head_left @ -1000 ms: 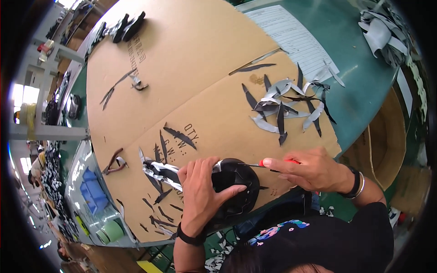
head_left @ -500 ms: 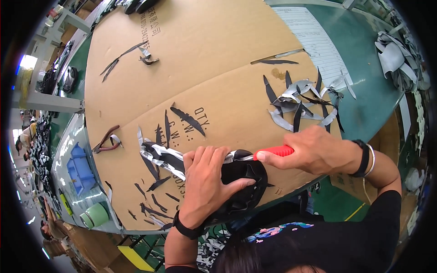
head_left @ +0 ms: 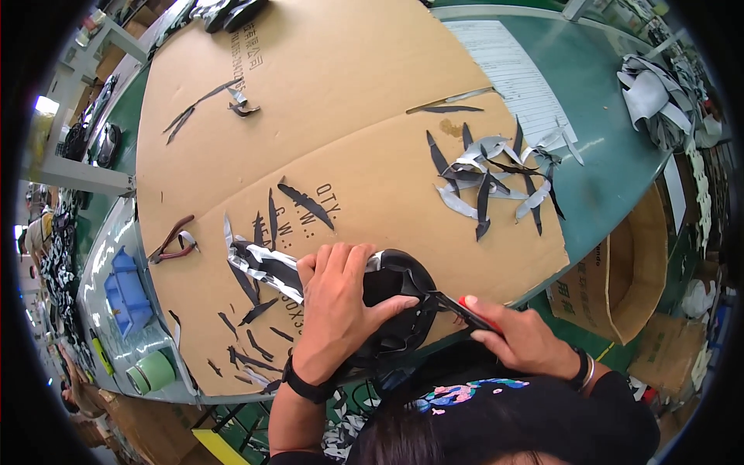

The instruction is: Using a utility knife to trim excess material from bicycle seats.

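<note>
My left hand (head_left: pixel 337 298) is closed over a black shoe (head_left: pixel 411 271) near the table's front edge, with its thumb pressing on the shoe's rounded right end. Ragged white and silver edging (head_left: pixel 267 271) runs along the shoe's left part. In my right hand (head_left: pixel 531 341) is a red-handled knife (head_left: pixel 483 316), gripped at the handle. It points up and left, its dark front end meeting the shoe's right rim. Whether the blade is cutting in, I cannot tell. Thin black offcuts (head_left: pixel 260 349) lie left of my left hand.
A brown cardboard sheet (head_left: pixel 349 85) covers much of the green table. Pliers (head_left: pixel 172 235), a blue tray (head_left: pixel 128 298) and a pale green cylinder (head_left: pixel 153 373) lie left. A scrap pile (head_left: pixel 484 182) and a printed sheet (head_left: pixel 515 89) lie right; beyond the edge stands an open carton (head_left: pixel 612 287).
My right hand has moved down and right with the knife, from the shoe's upper edge to its right rim. The view has shifted slightly; my left hand keeps its grip.
</note>
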`<move>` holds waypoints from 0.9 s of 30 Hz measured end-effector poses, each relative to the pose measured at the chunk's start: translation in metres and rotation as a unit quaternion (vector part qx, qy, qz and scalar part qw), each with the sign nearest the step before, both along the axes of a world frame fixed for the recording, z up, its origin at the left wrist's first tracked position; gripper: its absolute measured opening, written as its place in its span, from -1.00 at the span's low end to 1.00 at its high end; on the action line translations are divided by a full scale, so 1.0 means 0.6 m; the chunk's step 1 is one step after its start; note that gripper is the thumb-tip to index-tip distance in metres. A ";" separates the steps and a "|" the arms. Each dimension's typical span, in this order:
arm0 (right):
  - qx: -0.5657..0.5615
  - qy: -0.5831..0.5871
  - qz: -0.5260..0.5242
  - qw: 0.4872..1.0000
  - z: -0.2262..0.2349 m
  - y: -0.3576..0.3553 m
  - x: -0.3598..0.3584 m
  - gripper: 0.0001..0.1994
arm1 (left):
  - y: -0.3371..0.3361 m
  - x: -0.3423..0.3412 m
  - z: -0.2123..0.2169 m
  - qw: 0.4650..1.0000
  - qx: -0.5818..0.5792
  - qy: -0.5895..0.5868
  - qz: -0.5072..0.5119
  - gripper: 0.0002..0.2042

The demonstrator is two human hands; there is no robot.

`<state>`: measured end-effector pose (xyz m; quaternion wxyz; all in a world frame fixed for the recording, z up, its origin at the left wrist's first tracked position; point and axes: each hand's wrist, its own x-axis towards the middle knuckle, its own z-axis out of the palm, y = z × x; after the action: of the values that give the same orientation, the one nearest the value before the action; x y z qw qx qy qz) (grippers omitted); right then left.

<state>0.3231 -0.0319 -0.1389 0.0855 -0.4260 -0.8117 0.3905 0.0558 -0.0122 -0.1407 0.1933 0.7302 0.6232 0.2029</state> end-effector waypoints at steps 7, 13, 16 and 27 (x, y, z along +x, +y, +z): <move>0.180 0.221 -0.029 0.958 -0.004 0.080 -0.116 -0.39 | -0.042 0.046 0.053 0.995 -0.008 0.084 0.057 -0.40; 0.233 0.209 -0.056 0.948 -0.022 0.110 -0.133 -0.38 | -0.055 0.047 0.049 0.991 -0.007 0.103 0.082 -0.41; 0.044 0.207 -0.245 0.946 -0.010 0.130 -0.102 -0.49 | -0.067 0.037 0.002 0.963 0.029 0.038 0.266 -0.40; -0.040 0.230 -0.051 0.971 0.005 0.126 -0.072 -0.47 | -0.001 0.054 -0.013 0.992 0.091 -0.037 0.073 -0.82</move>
<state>0.2800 0.0435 -0.1360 0.2725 -0.3692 -0.7311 0.5048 0.0884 -0.0125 -0.1483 0.1333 0.6893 0.6462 0.2994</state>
